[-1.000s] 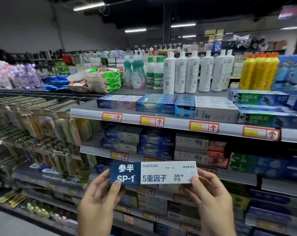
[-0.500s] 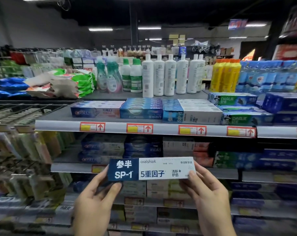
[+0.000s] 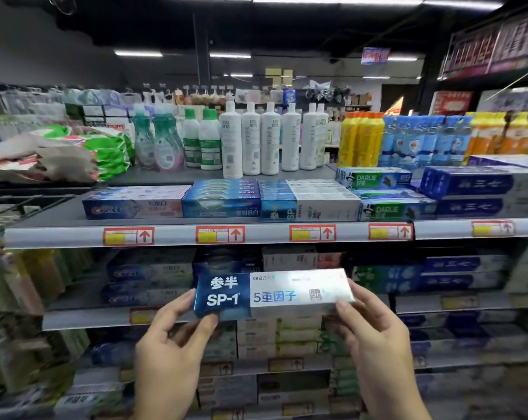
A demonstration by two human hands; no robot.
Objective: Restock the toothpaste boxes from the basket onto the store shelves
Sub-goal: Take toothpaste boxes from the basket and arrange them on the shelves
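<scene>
I hold a blue-and-white SP-1 toothpaste box (image 3: 273,294) level in front of the shelves, its printed face toward me. My left hand (image 3: 168,356) pinches its blue end and my right hand (image 3: 377,347) grips its white end. The box hangs in front of the second shelf (image 3: 87,318). Right above it, on the top toothpaste shelf (image 3: 171,236), lies a stack of matching SP-1 boxes (image 3: 309,200). The basket is out of view.
On the top shelf, Crest boxes (image 3: 132,204) and blue boxes (image 3: 221,198) lie left of the SP-1 stack, with Darlie boxes (image 3: 386,195) to its right. Behind them stand white bottles (image 3: 270,140) and yellow bottles (image 3: 361,139). Toothbrush racks (image 3: 20,286) fill the left side.
My view has swung right and moved closer to the shelves. The box stays in both hands and now tilts slightly, its right end catching glare.
</scene>
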